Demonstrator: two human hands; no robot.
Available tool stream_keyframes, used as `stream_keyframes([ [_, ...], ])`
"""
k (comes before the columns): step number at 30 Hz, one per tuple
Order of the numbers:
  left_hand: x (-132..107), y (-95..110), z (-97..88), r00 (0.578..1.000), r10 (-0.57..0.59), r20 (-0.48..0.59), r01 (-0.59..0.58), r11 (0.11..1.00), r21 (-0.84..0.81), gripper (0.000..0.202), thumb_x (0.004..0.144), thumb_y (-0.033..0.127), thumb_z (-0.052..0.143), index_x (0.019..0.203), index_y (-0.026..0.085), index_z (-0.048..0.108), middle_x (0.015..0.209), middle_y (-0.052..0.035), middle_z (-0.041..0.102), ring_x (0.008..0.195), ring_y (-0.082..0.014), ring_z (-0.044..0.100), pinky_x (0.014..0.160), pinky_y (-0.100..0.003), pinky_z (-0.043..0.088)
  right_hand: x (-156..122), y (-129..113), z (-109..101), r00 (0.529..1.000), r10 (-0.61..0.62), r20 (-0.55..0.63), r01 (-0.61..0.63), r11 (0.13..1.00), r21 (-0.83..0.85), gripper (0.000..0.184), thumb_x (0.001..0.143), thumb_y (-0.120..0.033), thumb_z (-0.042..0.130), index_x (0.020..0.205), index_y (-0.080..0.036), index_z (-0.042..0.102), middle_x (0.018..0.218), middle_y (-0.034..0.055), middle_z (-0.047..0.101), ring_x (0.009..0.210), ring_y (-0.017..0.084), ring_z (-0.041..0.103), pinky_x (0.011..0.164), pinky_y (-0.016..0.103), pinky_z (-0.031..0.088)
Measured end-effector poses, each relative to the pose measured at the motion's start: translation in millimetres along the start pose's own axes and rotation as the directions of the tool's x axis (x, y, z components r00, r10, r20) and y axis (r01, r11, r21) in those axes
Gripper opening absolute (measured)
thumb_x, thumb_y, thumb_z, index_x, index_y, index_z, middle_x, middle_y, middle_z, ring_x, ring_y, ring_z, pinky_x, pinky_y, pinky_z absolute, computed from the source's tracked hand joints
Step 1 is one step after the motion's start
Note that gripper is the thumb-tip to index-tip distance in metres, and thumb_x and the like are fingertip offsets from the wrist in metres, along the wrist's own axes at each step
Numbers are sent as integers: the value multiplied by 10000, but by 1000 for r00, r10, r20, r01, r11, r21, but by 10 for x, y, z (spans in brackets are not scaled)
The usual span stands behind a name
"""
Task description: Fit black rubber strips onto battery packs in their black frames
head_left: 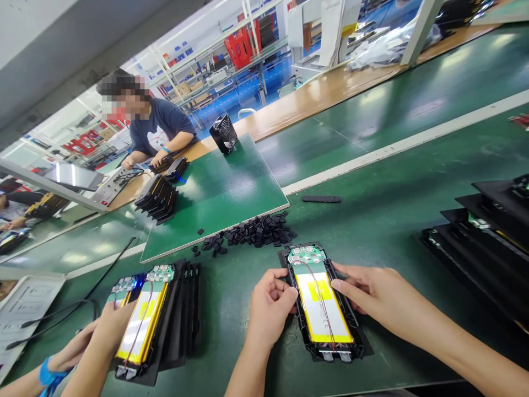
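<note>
An opened power bank lies on the green bench in front of me, on a thin black sheet. Its black casing holds a white and yellow battery pack, a green circuit board at the far end and thin red and dark wires. My left hand is closed on the casing's left edge, thumb on the rim and fingers curled. From the right, my right hand grips the opposite edge between thumb and fingers. The fingertips under the casing are partly hidden.
Small black pieces lie heaped beyond the power bank, near a black strip. Black panels are stacked at right. At left, a co-worker's hands are beside more opened power banks. Another person sits across, near a fan.
</note>
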State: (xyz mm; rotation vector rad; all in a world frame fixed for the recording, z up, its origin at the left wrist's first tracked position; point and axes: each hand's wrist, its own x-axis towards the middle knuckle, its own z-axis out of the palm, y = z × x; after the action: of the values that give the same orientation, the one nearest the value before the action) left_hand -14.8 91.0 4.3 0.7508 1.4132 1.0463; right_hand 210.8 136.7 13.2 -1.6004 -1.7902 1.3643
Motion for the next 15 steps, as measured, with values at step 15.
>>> stream_keyframes([
  [15,22,-35,84,1000,4,23,-3,999,-39,448,708,378,873,1055,156,697,677,39,619,592,-116,582,546,-225,516,-49,-89,17,999,-23,-46,23,1000,-11,565,852,-577,599,1287,-255,761,841,41,840,724,287,774,671,366,570],
])
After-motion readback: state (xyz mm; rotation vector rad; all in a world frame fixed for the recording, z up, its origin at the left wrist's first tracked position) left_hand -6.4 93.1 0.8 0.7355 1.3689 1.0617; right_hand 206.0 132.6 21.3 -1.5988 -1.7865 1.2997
